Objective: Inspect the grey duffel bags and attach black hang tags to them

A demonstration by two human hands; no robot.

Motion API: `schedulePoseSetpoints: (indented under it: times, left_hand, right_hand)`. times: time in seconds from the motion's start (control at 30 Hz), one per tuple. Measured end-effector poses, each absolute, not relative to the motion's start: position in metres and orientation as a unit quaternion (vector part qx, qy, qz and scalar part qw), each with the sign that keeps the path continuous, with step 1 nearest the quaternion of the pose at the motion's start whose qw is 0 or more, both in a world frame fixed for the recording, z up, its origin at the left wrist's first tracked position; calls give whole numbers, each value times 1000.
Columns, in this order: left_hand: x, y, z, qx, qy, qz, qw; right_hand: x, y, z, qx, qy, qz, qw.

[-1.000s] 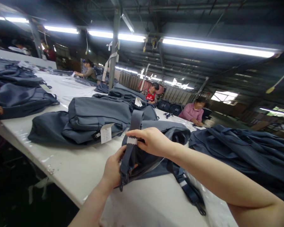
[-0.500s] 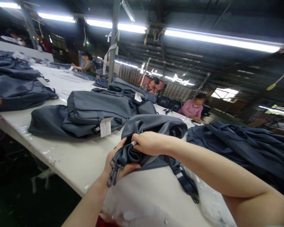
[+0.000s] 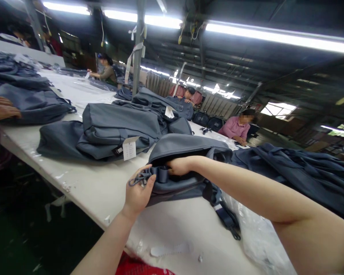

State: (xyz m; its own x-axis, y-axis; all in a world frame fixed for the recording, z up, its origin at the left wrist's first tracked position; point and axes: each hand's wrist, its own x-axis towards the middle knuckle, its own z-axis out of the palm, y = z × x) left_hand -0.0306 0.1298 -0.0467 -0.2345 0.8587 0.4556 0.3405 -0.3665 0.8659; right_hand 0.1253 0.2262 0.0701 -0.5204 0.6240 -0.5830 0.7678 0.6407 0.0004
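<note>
A dark blue-grey bag (image 3: 189, 143) lies on the white table with its opening towards me. At the opening's left end my left hand (image 3: 140, 191) grips a rolled dark strap (image 3: 162, 174) that ends in dark hooks. My right hand (image 3: 180, 166) reaches into the opening beside the roll; its fingertips are hidden in the bag. Another strap with a buckle (image 3: 227, 219) hangs from the bag's right side onto the table.
Bags with a white tag (image 3: 129, 149) lie at left centre on the table (image 3: 83, 183). Dark fabric (image 3: 298, 172) is piled at right, near clear plastic (image 3: 255, 236). Another person's hand (image 3: 2, 108) rests at the far left. Several people work farther back.
My right hand has gone deeper into the bag, whose opening is wider. The rolled strap now lies at the opening's edge, and my left hand has closed near the hooks.
</note>
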Motion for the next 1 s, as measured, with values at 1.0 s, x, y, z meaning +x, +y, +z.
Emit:
schedulePoseSetpoints:
  times: [1.0]
  left_hand:
    - [-36,130,-32,353,488,559,570]
  right_hand:
    - [119,181,78,326,939,-106,25]
